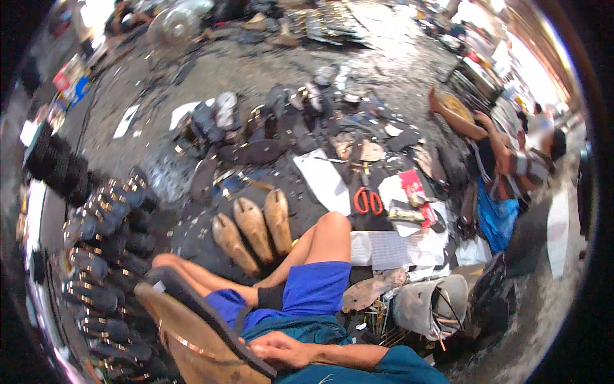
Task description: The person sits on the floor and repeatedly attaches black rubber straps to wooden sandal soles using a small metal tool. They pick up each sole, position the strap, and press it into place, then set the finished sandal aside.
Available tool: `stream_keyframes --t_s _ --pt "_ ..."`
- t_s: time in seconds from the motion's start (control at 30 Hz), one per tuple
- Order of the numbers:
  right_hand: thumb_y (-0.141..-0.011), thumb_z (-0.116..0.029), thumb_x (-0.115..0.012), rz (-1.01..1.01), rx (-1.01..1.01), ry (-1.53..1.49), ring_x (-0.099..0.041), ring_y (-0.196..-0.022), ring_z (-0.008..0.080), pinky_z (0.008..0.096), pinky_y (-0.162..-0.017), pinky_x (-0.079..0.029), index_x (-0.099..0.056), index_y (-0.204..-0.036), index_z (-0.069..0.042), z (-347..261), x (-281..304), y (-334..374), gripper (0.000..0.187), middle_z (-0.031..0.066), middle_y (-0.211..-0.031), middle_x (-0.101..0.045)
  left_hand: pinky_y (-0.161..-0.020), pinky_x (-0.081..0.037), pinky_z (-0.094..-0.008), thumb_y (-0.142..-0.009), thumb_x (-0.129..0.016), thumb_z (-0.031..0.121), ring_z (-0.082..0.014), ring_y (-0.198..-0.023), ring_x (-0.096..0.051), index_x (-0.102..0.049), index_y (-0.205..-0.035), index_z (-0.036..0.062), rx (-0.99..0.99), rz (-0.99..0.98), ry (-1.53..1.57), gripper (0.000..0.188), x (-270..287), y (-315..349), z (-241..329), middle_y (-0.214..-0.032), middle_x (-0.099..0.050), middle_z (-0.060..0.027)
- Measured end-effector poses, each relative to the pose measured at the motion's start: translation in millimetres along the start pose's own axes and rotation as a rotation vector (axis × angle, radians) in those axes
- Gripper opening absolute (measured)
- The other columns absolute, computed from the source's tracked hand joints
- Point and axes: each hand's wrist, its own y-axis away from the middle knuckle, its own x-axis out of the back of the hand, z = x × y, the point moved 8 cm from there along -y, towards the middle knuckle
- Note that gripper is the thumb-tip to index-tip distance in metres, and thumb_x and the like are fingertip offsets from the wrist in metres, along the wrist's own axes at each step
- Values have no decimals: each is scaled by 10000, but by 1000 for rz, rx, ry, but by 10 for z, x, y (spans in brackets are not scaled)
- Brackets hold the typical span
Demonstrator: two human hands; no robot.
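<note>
Close in front of me at the lower left, a wooden shoe last (192,349) is raised at a slant, with a dark sandal sole (208,313) along it and a thin copper-coloured strip across it. My right hand (279,349) is closed at the sole's near edge, its fingers curled in. A dark strap (241,319) loops out just above those fingers; what they grip is hidden. My left hand does not show. Beyond my crossed legs, three wooden lasts (251,224) lie side by side on the dark ground.
Rows of dark sandals (96,294) stand at the left. Red-handled scissors (368,200) lie beside a white sheet (323,180). By my right knee are a grey bucket (412,308) with tools and a worn sole-shaped piece (371,291). Another person (518,169) sits at the right.
</note>
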Motion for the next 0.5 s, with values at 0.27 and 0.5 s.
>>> stream_keyframes --t_s 0.27,0.5 --pt "-1052 -231 -560 239 347 299 -498 -989 79 256 -886 -431 -555 -1041 -68 -171 277 -233 163 -32 -1068 -524 -975 -508 -393 -560 -929 553 -255 -1190 -558 -201 -1496 -4 -182 96 -97 1311 -134 -165 274 -1301 -510 -154" --pt "-718 -257 -886 441 456 1272 -496 -1329 376 439 -1112 -403 -331 -1477 59 -702 88 -145 992 264 -1423 -481 -972 -508 -392 -560 -937 530 -253 -1187 -555 -186 -1499 0 -132 -5 -43 1314 -343 146 221 -1289 -509 -154"
